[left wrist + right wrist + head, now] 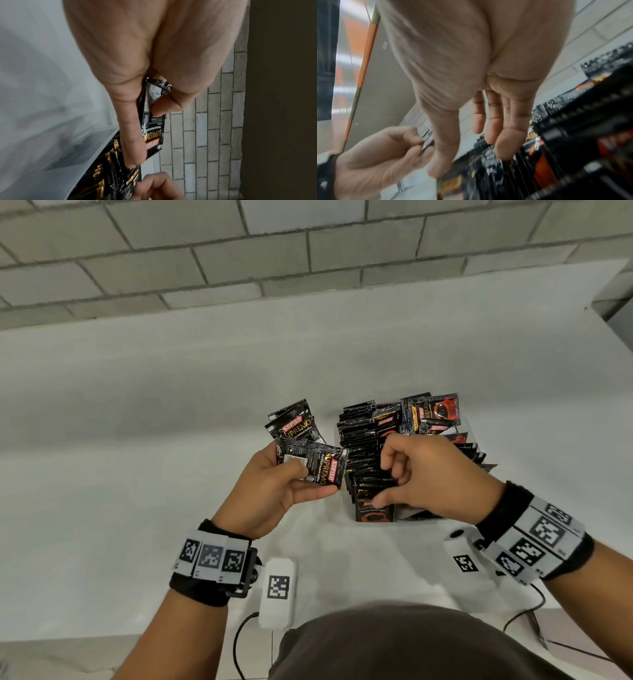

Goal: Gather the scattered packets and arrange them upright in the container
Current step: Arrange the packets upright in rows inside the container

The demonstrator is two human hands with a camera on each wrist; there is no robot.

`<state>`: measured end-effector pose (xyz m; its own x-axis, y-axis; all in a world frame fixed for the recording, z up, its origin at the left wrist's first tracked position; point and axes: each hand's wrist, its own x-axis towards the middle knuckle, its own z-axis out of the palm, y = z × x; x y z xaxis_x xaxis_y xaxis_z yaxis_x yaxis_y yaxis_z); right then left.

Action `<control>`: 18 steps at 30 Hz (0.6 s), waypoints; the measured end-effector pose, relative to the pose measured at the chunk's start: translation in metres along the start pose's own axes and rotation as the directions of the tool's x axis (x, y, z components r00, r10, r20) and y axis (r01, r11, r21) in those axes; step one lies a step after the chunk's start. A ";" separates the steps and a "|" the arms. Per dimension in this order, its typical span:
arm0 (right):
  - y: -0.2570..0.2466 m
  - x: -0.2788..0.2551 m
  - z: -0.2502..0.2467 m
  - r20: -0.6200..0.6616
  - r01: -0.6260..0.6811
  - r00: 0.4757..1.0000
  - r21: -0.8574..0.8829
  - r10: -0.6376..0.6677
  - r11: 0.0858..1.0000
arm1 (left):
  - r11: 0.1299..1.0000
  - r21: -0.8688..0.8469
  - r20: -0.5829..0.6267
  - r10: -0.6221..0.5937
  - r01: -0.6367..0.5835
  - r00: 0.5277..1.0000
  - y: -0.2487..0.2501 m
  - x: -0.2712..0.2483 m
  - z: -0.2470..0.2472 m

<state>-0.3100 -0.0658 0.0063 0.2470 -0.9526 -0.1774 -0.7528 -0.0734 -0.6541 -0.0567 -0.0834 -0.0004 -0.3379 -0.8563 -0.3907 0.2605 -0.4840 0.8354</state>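
Black foil coffee sachets printed "KOPIKO SUPREMO" were the things being handled on a pale grey counter (171, 405) that ran up to a wall of grey blocks (239, 251). Most sachets stood on edge, packed in rows inside a clear container (474, 436) whose walls were hard to make out; a few at the far right corner showed a red cup picture and leaned at angles.

Just left of the container, the left hand (274, 491) was raised off the counter with its fingers curled round a small fan of held sachets (310, 453), the thumb pressing the front one, which lay sideways across the fingers. The left wrist view showed that thumb and a fingertip pinching the sachet by its printed back.

The right hand (431, 477) was over the near rows in the container, thumb and fingers bent down among the sachet tops. In the right wrist view the fingers hung fairly straight with their tips touching the serrated edges; I could not tell whether they gripped any sachet.

Both wrists wore black bands with square coded markers (210, 556), and cables (239, 642) trailed at the near edge.
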 end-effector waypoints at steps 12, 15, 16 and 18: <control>-0.024 0.002 -0.008 -0.047 0.099 0.994 0.061 -0.096 0.993 | 0.994 0.032 0.112 -0.111 0.108 0.987 0.005 -0.005 0.028; -0.023 0.000 -0.011 -0.047 0.044 0.998 0.190 -0.035 0.981 | 0.996 0.010 0.034 -0.094 0.094 0.995 0.004 -0.002 0.025; -0.022 -0.001 -0.012 -0.088 0.033 0.996 0.265 -0.009 0.964 | 0.996 -0.018 0.007 -0.087 0.087 0.996 0.003 -0.001 0.023; -0.020 -0.001 -0.016 -0.207 0.081 0.978 0.362 -0.005 0.929 | 0.996 -0.047 -0.044 -0.072 0.070 0.996 0.003 0.000 0.020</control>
<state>-0.3050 -0.0677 0.0316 0.1196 -0.9927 -0.0183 -0.4583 -0.0388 -0.8880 -0.0737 -0.0813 0.0094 -0.3157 -0.8261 -0.4668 0.2784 -0.5510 0.7867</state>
